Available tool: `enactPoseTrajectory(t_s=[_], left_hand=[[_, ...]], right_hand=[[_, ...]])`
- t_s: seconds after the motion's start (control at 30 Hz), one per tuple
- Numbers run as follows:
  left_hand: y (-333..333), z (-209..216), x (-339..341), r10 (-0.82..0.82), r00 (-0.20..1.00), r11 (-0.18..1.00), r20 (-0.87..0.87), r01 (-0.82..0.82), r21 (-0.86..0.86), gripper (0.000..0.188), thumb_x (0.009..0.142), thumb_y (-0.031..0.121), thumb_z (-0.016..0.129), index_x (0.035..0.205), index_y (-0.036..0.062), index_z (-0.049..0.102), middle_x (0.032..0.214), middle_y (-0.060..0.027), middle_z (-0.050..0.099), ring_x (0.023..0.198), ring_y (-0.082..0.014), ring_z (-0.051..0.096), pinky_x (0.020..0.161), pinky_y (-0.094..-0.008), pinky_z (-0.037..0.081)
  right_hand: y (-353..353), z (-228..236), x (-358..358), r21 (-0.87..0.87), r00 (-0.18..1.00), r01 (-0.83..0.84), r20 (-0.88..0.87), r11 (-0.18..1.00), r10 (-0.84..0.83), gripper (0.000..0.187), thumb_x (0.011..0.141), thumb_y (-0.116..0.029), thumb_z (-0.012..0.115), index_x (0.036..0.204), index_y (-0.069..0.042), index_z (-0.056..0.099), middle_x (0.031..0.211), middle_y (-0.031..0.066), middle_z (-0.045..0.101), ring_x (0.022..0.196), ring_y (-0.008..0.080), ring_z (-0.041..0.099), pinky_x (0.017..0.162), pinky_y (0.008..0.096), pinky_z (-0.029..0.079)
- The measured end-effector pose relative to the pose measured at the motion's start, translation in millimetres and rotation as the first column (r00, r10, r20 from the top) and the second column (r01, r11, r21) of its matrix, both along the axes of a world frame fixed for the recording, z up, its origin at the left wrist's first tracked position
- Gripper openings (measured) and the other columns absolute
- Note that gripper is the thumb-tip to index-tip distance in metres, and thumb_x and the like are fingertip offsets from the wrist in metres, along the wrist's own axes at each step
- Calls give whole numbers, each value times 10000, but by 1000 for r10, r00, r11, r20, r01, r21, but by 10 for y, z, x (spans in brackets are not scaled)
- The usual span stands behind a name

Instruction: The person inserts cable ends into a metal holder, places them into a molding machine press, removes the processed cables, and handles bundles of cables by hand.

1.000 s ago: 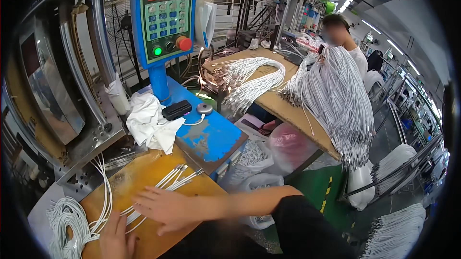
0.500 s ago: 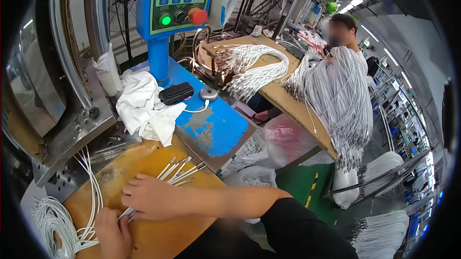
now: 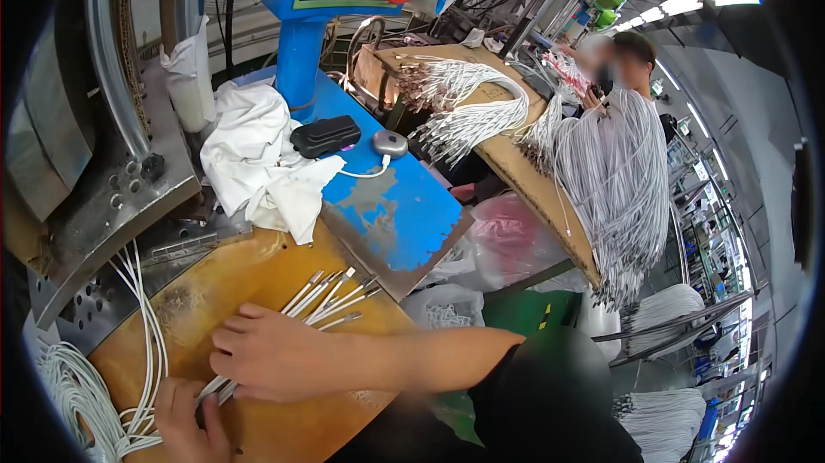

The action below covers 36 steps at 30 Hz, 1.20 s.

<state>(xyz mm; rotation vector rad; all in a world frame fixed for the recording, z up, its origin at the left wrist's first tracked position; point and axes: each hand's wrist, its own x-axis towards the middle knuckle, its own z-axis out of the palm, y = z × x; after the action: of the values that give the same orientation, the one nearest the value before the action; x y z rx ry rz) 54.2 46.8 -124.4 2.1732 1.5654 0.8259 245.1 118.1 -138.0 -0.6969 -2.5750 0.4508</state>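
My right hand (image 3: 268, 351) lies over a bundle of white cables (image 3: 320, 304), its fingers curled round them. Their metal-tipped ends fan out past the wrist over the worn yellow-brown board (image 3: 258, 270). Lower and to the left, my left hand (image 3: 191, 422) pinches the same bundle, thumb and fingers closed on it. The two hands are almost touching. A looped coil of white cable (image 3: 73, 394) lies left of my left hand, and several strands (image 3: 144, 317) run up from there under the machine's metal edge.
A steel press frame (image 3: 120, 222) stands at the left. Beyond the board are a white cloth (image 3: 258, 162), a black case (image 3: 326, 135) and a blue machine table (image 3: 404, 231). Large cable bundles (image 3: 614, 188) hang off a wooden table (image 3: 537, 179), where another person (image 3: 634, 68) sits.
The view has tipped, so the control panel sits higher in the picture. Both hands stay on the cable bundle, with only a slight shift to the left in the picture.
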Motion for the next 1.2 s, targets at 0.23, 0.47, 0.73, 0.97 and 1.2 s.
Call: enactPoseTrajectory(t_s=[0.23,0.47,0.73,0.97,1.2], left_hand=[[23,131,9,-34,999,999,-12,34,-5,62,861,44,577,874,-16,587,803,-197,575,759,-401,544,690,-453,432],[16,140,-2,-45,999,997,-14,44,-61,75,854,42,582,901,-13,599,829,-201,587,775,-401,556,703,-450,443],[6,13,17,-15,1000,1000,28,15,1,81,748,-48,550,808,-27,500,759,-173,470,701,-356,478,624,-416,361],[23,45,-7,-13,1000,998,-12,14,54,78,805,-4,557,771,2,487,716,-129,477,670,-283,497,604,-379,365],[20,121,-58,-78,997,992,29,80,-94,81,849,33,568,893,-17,615,844,-214,577,789,-419,550,693,-462,438]], right_hand=[[-14,-8,8,8,1000,12,-13,1000,-12,254,711,-256,713,841,-63,611,864,76,572,873,230,564,797,339,395],[-29,6,21,-10,1000,19,-10,1000,-19,255,714,-257,713,840,-61,612,879,77,579,882,233,564,807,341,398],[-17,11,4,-11,1000,16,3,1000,-16,270,704,-260,726,840,-56,612,873,79,582,883,236,565,804,342,401],[2,20,-3,0,1000,16,-3,1000,-16,272,709,-267,724,835,-54,612,858,80,582,877,236,569,796,342,402],[20,-79,-21,-43,1000,-4,-31,999,3,312,729,-326,708,824,-81,540,849,63,525,854,230,536,771,358,381]])
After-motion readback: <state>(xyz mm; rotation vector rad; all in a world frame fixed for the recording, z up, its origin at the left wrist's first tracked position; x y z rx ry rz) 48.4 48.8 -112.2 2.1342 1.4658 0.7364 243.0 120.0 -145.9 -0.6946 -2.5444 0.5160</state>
